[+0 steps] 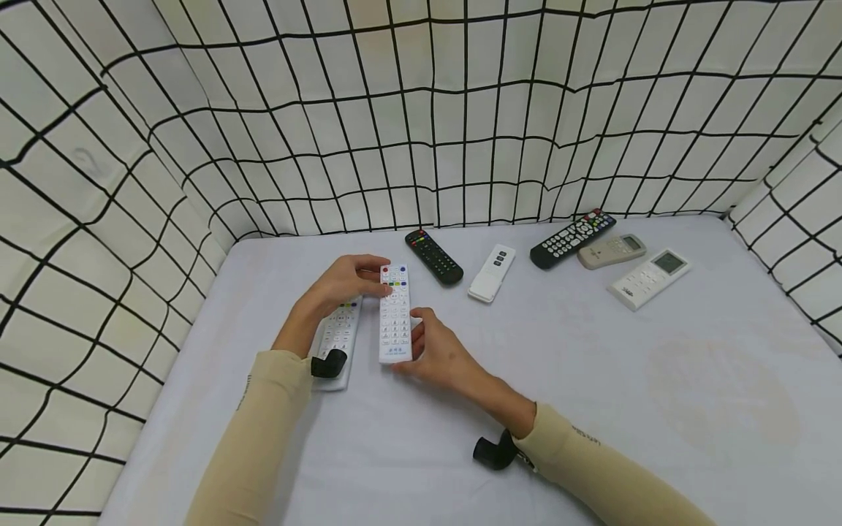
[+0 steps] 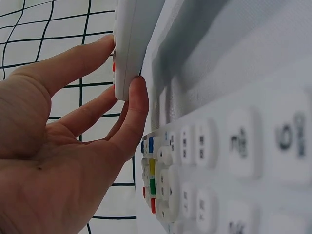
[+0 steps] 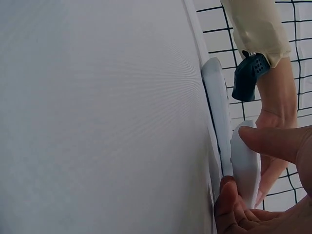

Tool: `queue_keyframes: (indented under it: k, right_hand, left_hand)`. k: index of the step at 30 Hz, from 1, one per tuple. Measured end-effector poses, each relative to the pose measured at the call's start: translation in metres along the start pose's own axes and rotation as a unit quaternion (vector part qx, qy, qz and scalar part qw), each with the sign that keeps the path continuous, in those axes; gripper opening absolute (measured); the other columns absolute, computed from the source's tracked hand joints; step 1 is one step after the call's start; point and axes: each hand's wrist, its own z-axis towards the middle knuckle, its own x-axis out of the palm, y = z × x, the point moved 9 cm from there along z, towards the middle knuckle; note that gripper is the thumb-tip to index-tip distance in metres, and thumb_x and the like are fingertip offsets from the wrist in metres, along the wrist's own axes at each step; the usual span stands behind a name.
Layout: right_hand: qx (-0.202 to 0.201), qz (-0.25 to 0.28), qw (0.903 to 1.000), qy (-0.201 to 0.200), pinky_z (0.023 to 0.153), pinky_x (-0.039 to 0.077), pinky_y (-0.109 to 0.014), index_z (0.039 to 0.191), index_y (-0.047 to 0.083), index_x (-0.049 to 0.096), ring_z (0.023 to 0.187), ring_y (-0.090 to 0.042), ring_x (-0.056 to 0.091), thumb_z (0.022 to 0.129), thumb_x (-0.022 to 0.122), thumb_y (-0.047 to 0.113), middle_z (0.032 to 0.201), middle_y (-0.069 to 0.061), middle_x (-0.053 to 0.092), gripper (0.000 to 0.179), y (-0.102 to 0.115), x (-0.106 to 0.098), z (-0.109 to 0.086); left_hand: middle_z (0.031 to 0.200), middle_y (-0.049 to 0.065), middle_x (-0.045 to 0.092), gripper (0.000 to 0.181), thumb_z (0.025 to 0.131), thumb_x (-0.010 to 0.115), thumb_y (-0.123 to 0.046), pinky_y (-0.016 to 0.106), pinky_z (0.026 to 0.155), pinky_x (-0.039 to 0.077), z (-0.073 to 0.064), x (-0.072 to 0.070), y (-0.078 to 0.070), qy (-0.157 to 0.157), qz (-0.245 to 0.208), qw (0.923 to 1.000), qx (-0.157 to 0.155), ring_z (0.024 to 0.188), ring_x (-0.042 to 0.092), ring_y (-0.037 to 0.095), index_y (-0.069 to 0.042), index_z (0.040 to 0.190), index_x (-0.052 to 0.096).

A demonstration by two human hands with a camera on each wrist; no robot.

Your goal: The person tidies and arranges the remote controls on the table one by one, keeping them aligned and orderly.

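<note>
Both hands hold a white remote control (image 1: 395,321) upright over the table, its buttons facing up. My left hand (image 1: 350,281) pinches its far end, thumb on the button side and fingers underneath, as the left wrist view shows on the remote (image 2: 134,44). At the near end, my right hand (image 1: 442,354) grips the lower right edge. In the right wrist view, the right thumb lies against the end of the remote (image 3: 246,163), with fingers beneath. A second white remote (image 1: 340,332) lies on the table, partly hidden under the left wrist.
Behind the hands lie a black remote (image 1: 434,257) and a slim white remote (image 1: 492,274). Farther right are a larger black remote (image 1: 572,239), a beige remote (image 1: 612,251) and a white remote with a screen (image 1: 650,278). Black netting (image 1: 434,139) borders the white-covered table (image 1: 658,409).
</note>
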Motion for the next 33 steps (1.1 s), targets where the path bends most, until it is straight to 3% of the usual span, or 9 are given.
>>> queue_keyframes:
  k: [12, 18, 33]
  right_hand:
    - [0.003, -0.005, 1.0, 0.004, 0.073, 0.051, -0.02, 0.153, -0.004, 0.033, 0.085, -0.012, 0.063, 0.079, 0.09, 0.009, 0.108, -0.009, 0.066, 0.094, 0.003, 0.009, -0.007]
    - [0.006, -0.014, 0.9999, 0.007, 0.071, 0.049, -0.019, 0.154, -0.004, 0.032, 0.083, -0.012, 0.06, 0.079, 0.091, 0.009, 0.107, -0.009, 0.066, 0.096, 0.005, 0.012, -0.012]
    - [-0.001, -0.04, 0.9991, 0.011, 0.071, 0.047, -0.02, 0.153, -0.003, 0.033, 0.084, -0.013, 0.056, 0.077, 0.092, 0.011, 0.107, -0.007, 0.064, 0.097, 0.003, 0.016, -0.015]
  left_hand:
    - [0.148, 0.017, 0.06, 0.066, 0.089, 0.08, -0.015, 0.047, 0.116, 0.042, 0.0, 0.004, -0.001, 0.025, 0.038, 0.9989, 0.009, 0.139, 0.055, 0.033, -0.01, 0.15, 0.055]
    - [0.149, 0.018, 0.059, 0.068, 0.089, 0.081, -0.018, 0.051, 0.12, 0.039, -0.002, 0.008, -0.005, 0.039, 0.078, 0.996, 0.018, 0.141, 0.054, 0.034, -0.009, 0.151, 0.055]
    - [0.144, 0.018, 0.063, 0.068, 0.087, 0.083, -0.017, 0.051, 0.121, 0.038, -0.007, 0.009, -0.006, 0.035, 0.123, 0.9918, 0.004, 0.136, 0.057, 0.033, -0.007, 0.149, 0.056]
